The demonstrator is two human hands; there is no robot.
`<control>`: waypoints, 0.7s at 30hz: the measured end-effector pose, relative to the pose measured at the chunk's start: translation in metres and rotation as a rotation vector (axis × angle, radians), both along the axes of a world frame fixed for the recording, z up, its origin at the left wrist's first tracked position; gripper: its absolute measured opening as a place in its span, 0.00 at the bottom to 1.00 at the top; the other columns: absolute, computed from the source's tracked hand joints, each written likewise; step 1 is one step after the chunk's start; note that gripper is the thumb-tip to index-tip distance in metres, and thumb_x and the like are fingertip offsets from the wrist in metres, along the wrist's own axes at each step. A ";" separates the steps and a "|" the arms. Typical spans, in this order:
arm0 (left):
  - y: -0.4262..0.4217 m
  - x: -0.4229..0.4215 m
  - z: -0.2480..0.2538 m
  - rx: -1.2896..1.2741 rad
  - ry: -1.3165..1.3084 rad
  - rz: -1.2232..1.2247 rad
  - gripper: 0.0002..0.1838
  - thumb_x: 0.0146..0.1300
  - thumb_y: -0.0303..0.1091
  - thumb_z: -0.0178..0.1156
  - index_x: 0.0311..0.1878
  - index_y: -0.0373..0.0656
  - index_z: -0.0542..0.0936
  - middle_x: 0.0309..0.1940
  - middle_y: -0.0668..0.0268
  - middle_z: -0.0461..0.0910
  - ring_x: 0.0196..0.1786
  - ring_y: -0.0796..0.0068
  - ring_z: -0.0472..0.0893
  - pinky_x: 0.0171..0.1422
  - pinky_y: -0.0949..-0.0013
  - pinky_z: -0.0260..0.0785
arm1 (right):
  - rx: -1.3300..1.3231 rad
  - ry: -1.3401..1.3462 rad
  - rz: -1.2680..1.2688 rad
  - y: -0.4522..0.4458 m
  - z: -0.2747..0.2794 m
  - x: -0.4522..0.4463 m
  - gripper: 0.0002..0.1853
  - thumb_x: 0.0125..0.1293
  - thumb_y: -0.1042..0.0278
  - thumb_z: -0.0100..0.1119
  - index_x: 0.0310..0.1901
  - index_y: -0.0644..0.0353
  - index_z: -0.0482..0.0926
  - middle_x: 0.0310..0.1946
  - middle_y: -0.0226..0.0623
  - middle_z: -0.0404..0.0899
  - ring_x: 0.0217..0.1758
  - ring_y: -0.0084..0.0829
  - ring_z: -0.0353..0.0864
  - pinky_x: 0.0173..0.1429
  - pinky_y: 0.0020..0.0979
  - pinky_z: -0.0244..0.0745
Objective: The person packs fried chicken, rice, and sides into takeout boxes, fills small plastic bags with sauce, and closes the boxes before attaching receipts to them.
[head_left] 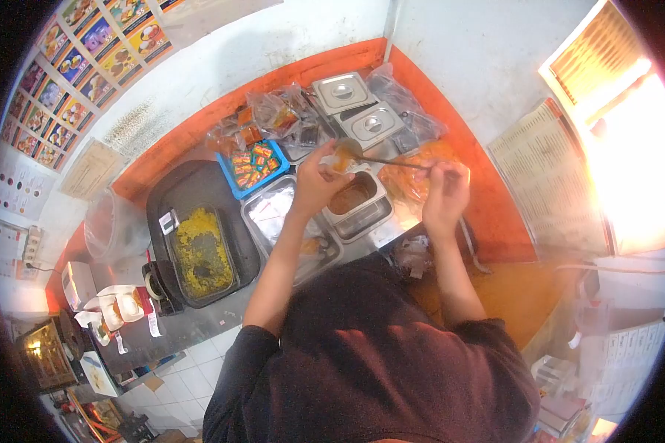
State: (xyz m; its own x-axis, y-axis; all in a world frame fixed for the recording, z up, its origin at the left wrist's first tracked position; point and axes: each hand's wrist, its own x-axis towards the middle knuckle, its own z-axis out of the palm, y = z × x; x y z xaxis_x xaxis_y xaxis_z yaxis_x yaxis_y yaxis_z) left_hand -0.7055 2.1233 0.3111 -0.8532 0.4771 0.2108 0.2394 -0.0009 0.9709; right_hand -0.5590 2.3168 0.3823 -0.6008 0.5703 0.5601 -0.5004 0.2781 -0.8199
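Observation:
My right hand (446, 195) is closed around the handle of a ladle (393, 162), which reaches leftward with its bowl at my left hand. In my left hand (319, 181), the fingers pinch what looks like a small clear plastic bag (340, 160) with orange sauce in it. The ladle bowl is right at the bag's mouth; whether they touch I cannot tell. Just below both stands a deep steel pan (369, 222) with reddish-brown sauce (351, 195) inside. An orange-filled plastic bag (410, 177) lies behind the ladle handle.
Two lidded steel pans (343, 91) stand at the back, beside clear plastic bags (414, 111). A blue tray (231, 176) holds small wrapped packets. Left of a shallow steel tray (262, 214), a pan of yellow food (203, 251) sits on a black tray (171, 176). An orange-trimmed wall bounds the counter.

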 end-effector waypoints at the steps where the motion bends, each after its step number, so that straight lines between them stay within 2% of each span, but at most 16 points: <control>1: 0.000 0.000 0.000 0.000 0.000 0.002 0.44 0.53 0.28 0.80 0.73 0.34 0.70 0.63 0.51 0.78 0.36 0.78 0.87 0.40 0.76 0.78 | 0.077 -0.001 0.008 0.001 0.000 0.001 0.03 0.79 0.77 0.50 0.50 0.62 0.69 0.45 0.45 0.81 0.41 0.29 0.81 0.50 0.33 0.79; 6: 0.000 -0.005 -0.006 -0.016 0.022 -0.011 0.44 0.52 0.28 0.80 0.73 0.34 0.71 0.57 0.52 0.80 0.36 0.77 0.87 0.39 0.75 0.78 | 0.185 0.036 0.096 0.001 0.012 0.007 0.04 0.79 0.77 0.51 0.49 0.61 0.68 0.46 0.47 0.81 0.43 0.30 0.81 0.52 0.34 0.80; 14: 0.003 -0.008 -0.007 -0.012 -0.047 -0.027 0.45 0.52 0.27 0.80 0.73 0.33 0.70 0.59 0.49 0.80 0.35 0.77 0.86 0.40 0.74 0.78 | 0.307 0.080 0.189 0.004 0.017 0.011 0.05 0.79 0.76 0.52 0.51 0.60 0.67 0.47 0.49 0.80 0.44 0.31 0.81 0.54 0.35 0.80; 19: 0.005 -0.007 -0.010 -0.060 -0.007 -0.004 0.45 0.51 0.28 0.80 0.73 0.33 0.71 0.60 0.48 0.79 0.36 0.77 0.86 0.41 0.73 0.78 | 0.079 -0.010 0.159 0.004 -0.005 0.006 0.05 0.79 0.77 0.51 0.51 0.62 0.67 0.47 0.48 0.81 0.45 0.30 0.82 0.56 0.33 0.79; 21: 0.004 -0.005 -0.013 -0.076 0.029 0.025 0.45 0.51 0.29 0.80 0.73 0.34 0.71 0.61 0.49 0.79 0.36 0.77 0.86 0.42 0.72 0.78 | 0.019 -0.037 0.125 0.004 -0.017 0.003 0.05 0.80 0.75 0.52 0.51 0.62 0.68 0.48 0.46 0.81 0.44 0.29 0.82 0.54 0.33 0.79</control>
